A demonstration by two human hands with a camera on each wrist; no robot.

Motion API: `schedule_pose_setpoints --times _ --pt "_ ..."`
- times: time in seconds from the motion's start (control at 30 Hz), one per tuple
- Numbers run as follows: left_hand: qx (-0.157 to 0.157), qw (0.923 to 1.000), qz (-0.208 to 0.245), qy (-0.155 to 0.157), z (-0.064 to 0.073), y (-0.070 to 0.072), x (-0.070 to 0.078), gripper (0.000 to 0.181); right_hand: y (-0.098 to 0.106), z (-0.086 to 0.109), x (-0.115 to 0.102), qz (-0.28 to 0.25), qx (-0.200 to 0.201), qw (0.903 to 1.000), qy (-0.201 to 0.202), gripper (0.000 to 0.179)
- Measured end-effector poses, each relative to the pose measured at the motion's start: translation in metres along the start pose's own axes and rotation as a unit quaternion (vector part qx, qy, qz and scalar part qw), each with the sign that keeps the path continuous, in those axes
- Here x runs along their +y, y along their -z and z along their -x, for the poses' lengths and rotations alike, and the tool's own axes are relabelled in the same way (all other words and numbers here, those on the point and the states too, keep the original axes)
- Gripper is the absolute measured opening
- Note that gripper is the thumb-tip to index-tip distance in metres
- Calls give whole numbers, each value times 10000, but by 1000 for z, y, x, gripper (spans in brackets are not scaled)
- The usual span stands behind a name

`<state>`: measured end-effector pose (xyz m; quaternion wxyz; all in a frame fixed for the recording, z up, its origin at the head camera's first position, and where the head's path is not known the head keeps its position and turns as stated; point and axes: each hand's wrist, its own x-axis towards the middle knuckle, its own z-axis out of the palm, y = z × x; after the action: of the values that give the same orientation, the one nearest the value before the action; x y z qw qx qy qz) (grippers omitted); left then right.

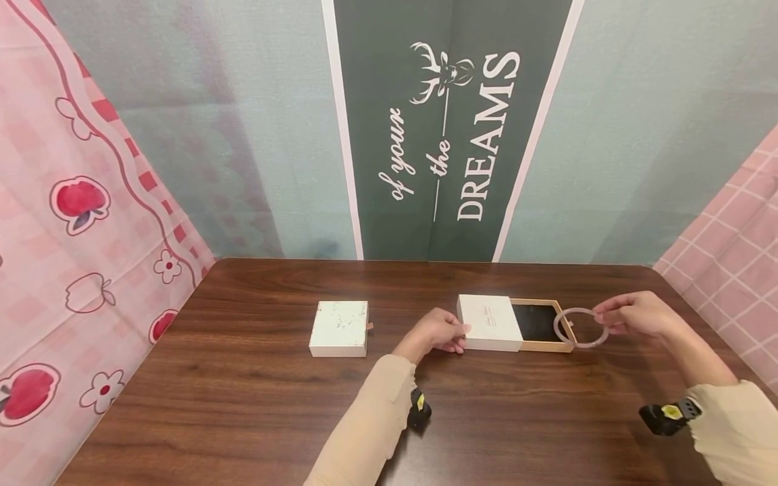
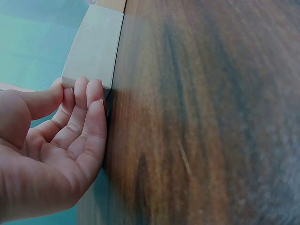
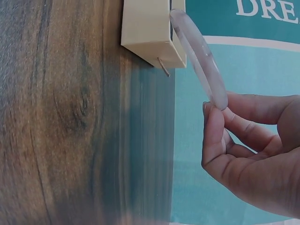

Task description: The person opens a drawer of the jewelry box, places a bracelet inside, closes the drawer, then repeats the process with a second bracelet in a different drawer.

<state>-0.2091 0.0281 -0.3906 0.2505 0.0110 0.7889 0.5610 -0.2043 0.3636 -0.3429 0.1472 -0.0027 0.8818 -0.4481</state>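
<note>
A translucent, pale pinkish bangle (image 1: 582, 329) is pinched at its right side between the thumb and fingers of my right hand (image 1: 638, 316). Its left side overlaps the end of a pulled-out drawer (image 1: 541, 346) with a black lining. That drawer sticks out to the right from the white sleeve of a gift box (image 1: 489, 322) with small lettering on top. At the sleeve's left end, my left hand (image 1: 440, 331) holds the edge with thumb and curled fingers. The right wrist view shows the bangle (image 3: 201, 61) nearly edge-on, near the drawer's small pull tab (image 3: 163, 67).
A second white box (image 1: 339, 329), its top speckled and a small tab (image 1: 369, 327) on its right side, sits to the left on the brown wooden table (image 1: 243, 405). Behind the table hangs a green cloth (image 1: 425, 236) with white lettering.
</note>
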Motion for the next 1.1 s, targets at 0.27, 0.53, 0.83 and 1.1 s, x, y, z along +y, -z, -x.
schedule_pose_setpoints --times 0.27,0.53,0.83,1.1 --pt "-6 10000 8 -25 0 0 0 25 -4 -5 0 -136 138 9997 134 31" --pt "-87 9998 142 -67 0 1 0 25 -5 -6 -3 -26 127 9998 150 28" --pt "-67 9999 145 -47 0 0 0 25 -8 -8 -4 -167 149 9997 133 27" --pt "-66 9999 158 -22 1 0 0 25 -11 -9 -5 -329 99 9994 84 25"
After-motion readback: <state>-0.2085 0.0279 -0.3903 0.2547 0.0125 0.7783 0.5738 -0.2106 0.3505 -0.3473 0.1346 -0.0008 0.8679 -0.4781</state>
